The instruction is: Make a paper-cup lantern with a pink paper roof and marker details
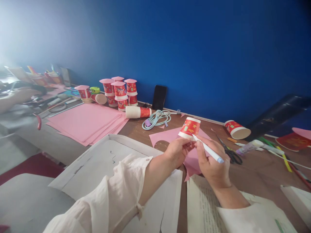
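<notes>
My left hand (178, 150) is closed round the lower part of a red patterned paper cup (190, 127), which stands upside down on a pink paper sheet (167, 136). My right hand (212, 161) grips a white pen with a blue end (208, 149), its tip touching the cup's rim at the base. Both hands meet over the pink sheet on the brown table (257, 168). My white sleeves cover both forearms.
Black scissors (229, 152), a glue stick (249, 147) and markers lie right of my hands. Another red cup (236, 129) lies on its side. Stacked cups with pink lids (120, 92), pink paper sheets (87, 121), a phone (159, 97) and a coiled cable (156, 119) sit behind. Another person's arm (14, 97) is far left.
</notes>
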The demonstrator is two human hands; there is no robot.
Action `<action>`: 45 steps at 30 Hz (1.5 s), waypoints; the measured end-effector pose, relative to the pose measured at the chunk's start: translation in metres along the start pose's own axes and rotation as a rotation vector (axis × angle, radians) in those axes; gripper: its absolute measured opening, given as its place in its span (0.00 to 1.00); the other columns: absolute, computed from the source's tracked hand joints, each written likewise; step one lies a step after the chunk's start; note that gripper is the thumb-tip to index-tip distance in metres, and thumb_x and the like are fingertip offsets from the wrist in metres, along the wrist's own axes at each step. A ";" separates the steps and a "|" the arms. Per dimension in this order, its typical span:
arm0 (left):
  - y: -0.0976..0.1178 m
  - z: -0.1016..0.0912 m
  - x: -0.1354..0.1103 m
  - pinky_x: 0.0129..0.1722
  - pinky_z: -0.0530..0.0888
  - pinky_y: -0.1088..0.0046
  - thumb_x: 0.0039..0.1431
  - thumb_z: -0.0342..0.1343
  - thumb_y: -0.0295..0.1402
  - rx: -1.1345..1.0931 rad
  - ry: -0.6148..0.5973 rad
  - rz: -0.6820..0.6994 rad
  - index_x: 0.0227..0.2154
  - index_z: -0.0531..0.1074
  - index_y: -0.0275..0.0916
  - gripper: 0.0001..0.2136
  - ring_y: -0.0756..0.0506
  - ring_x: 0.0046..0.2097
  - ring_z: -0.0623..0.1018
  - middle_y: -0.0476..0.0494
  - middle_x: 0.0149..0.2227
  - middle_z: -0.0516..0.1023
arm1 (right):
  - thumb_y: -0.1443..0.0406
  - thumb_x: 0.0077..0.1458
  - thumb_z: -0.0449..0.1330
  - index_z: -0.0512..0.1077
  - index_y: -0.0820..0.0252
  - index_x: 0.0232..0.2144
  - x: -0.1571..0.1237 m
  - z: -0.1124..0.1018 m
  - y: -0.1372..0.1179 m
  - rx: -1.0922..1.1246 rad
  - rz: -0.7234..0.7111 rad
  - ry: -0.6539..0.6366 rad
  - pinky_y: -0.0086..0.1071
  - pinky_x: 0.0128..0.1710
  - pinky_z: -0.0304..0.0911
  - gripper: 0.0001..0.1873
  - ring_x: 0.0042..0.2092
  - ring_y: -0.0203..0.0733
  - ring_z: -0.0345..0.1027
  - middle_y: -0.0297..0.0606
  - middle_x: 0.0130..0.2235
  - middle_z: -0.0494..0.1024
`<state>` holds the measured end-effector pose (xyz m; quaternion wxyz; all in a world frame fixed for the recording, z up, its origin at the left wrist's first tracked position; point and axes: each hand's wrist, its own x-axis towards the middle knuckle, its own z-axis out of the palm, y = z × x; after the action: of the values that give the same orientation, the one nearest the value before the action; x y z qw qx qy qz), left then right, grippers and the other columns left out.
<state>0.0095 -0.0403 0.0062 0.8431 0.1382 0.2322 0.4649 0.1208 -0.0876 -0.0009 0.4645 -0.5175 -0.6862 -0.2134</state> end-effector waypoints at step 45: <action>-0.002 -0.003 0.004 0.45 0.70 0.72 0.50 0.54 0.18 0.030 0.029 0.037 0.26 0.74 0.29 0.06 0.51 0.31 0.74 0.42 0.28 0.75 | 0.66 0.57 0.58 0.75 0.61 0.46 -0.006 0.000 0.004 0.024 0.150 0.018 0.36 0.41 0.70 0.14 0.37 0.44 0.76 0.41 0.36 0.81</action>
<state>0.0114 -0.0384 0.0020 0.8288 0.1481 0.2489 0.4788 0.1245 -0.0891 -0.0064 0.4914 -0.5599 -0.6439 -0.1742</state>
